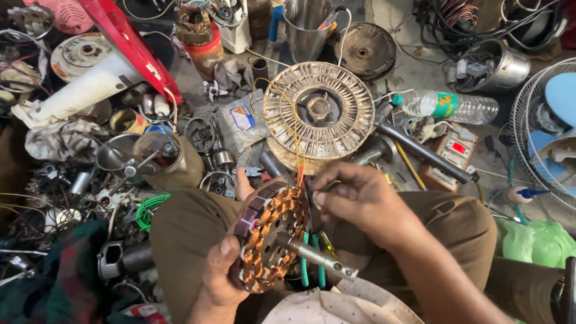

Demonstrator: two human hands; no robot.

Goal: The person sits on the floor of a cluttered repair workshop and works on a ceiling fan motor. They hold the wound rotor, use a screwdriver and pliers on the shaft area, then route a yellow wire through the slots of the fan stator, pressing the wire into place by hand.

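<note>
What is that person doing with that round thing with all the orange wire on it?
A person sits on the floor holding a round motor stator wound with copper wire coils over their lap. The left hand grips its edge, and a grey metal shaft sticks out of its middle. The right hand pinches at the top of the coils, where thin yellow wires lead up. Behind lies a round slotted metal disc among scattered parts.

Both hands are bare, no gloves or rings that I can see. The left hand (223, 273) and the right hand (354, 201) both come out of bare forearms, so no sleeves show at all. The legs are in plain olive-brown trousers (192, 231), a bit creased at the knees.
</note>
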